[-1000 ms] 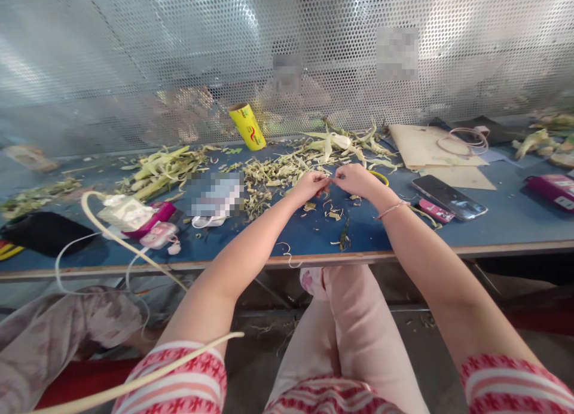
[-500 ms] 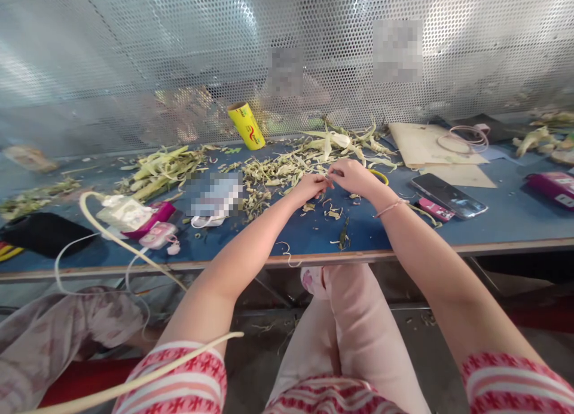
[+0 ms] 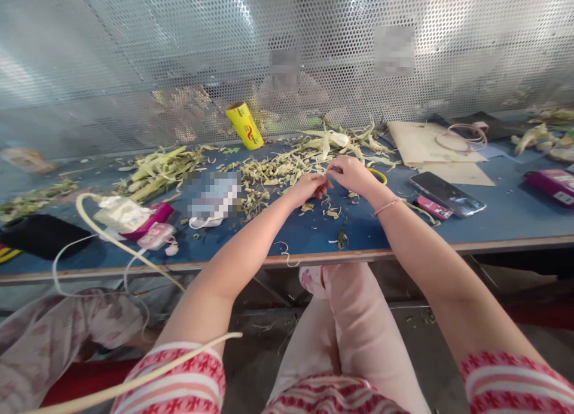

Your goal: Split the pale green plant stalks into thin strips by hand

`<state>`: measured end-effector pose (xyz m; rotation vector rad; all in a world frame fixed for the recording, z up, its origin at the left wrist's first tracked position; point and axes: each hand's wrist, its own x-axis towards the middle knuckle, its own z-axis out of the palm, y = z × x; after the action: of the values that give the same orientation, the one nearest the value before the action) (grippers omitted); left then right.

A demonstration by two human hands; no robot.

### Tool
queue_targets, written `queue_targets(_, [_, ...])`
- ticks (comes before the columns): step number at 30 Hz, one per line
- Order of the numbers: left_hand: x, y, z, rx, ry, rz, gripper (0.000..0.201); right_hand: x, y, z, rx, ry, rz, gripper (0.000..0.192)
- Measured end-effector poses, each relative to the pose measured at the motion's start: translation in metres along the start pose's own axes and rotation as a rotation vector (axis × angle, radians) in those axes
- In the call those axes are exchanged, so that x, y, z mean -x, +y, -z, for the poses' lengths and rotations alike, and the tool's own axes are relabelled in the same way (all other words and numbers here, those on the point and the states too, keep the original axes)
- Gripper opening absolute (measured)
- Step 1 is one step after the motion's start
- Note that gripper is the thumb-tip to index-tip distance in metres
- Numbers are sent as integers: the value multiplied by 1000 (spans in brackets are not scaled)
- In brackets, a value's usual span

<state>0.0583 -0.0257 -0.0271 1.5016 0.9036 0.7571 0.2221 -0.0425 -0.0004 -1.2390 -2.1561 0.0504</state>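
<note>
My left hand and my right hand meet over the middle of the blue table, fingertips almost touching. Both are closed in a pinch. Whatever lies between the fingers is too small to make out. Just beyond them spreads a heap of pale green-yellow plant scraps, with longer dried strips at its back. A few small bits are scattered below my hands. Close to my right wrist lies a yellow band, partly hidden by the arm.
A yellow cardboard tube leans at the perforated metal wall. Left are a bundle of green stalks, a phone, a charger with cables and a black pouch. Right are another phone, brown paper and a purple box.
Hardly anything differs. My hands stay together in the same place with slight finger movement, and the view has shifted a little.
</note>
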Motion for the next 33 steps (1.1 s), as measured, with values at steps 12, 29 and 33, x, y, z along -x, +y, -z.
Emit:
queue_targets(12, [-3, -6, 4, -39, -92, -67, 31, -1, -4, 2, -94, -18, -7, 19])
queue_targets(29, [5, 2, -4, -201, -38, -119, 19, 0, -3, -9, -222, -49, 132, 17])
queue_targets(33, [0, -3, 0, -56, -91, -100, 19, -2, -1, -6, -117, 127, 71, 14])
